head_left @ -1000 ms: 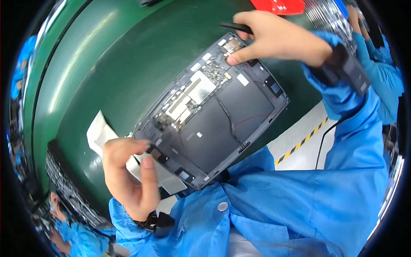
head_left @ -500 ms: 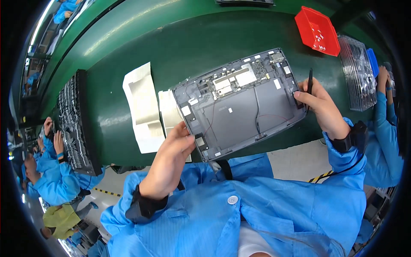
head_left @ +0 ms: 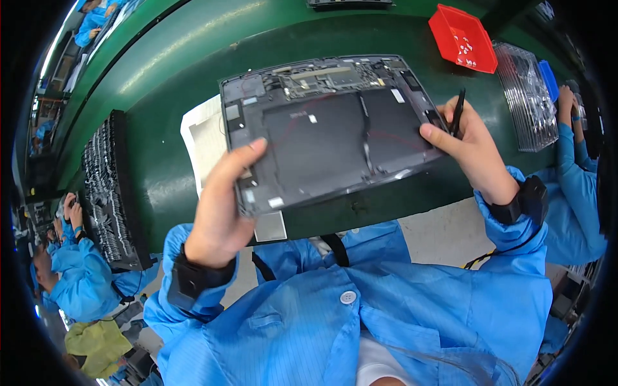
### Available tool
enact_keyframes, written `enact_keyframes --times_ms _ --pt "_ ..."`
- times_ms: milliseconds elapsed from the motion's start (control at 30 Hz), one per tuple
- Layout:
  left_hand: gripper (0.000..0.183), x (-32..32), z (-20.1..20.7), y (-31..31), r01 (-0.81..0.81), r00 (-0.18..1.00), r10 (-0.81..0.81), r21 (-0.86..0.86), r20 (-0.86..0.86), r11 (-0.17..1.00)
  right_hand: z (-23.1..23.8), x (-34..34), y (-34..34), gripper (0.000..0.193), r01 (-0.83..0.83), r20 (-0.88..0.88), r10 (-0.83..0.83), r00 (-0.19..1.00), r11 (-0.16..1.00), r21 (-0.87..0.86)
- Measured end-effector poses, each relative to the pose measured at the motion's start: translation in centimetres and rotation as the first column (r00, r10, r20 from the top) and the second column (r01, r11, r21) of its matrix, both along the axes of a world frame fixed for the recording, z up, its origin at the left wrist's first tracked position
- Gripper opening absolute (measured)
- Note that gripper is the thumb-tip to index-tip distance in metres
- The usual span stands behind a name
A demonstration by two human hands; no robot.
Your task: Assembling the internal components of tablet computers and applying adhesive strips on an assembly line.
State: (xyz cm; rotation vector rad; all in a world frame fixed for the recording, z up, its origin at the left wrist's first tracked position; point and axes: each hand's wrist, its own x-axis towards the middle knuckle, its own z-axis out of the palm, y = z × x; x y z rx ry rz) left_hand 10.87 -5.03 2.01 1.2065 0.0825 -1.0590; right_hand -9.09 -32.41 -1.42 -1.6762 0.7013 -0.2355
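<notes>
An opened tablet, dark grey, is held up over the green bench with its inside facing me. A circuit board runs along its far edge, thin red wires cross it, and a dark cable goes down its middle. My left hand grips the near left corner, thumb on top and fingers hidden underneath. At the right edge my right hand pinches the tablet with its thumb on the inside. A slim black pen-like tool sticks up from the same right hand; its exact kind is unclear. Creased white paper lies partly behind the tablet.
A red bin with small white pieces stands at the far right, beside stacked clear plastic trays. On the left is a long black rack of small parts. Co-workers in blue sit on both sides; the bench's near edge runs before me.
The tablet has moved left and away from me and its tilt has changed, now covering more of the paper. My left thumb has shifted further onto its inner face.
</notes>
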Motion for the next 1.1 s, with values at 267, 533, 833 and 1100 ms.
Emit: enact_keyframes --times_ms 267,533,833,1100 --pt "0.036 3.2 0.8 0.5 -0.082 0.995 0.079 -0.064 -0.053 0.995 1.0 4.0 -0.8 0.041 -0.088 0.056 0.097 0.994 0.984 -0.158" --pt "0.032 4.7 1.0 2.0 -0.129 0.989 0.123 -0.076 -0.08 0.989 2.8 5.8 -0.2 0.041 -0.066 0.103 0.075 0.992 0.994 -0.092" --pt "0.036 5.0 -0.1 3.0 -0.096 0.992 0.084 -0.122 -0.096 0.988 2.8 6.2 -0.4 0.039 -0.088 0.12 0.097 0.988 0.993 -0.082" --pt "0.044 1.6 -5.0 -0.3 0.077 0.982 -0.073 -0.017 0.176 0.997 0.5 2.3 -0.3 0.037 -0.082 -0.026 0.081 0.996 0.996 -0.039"
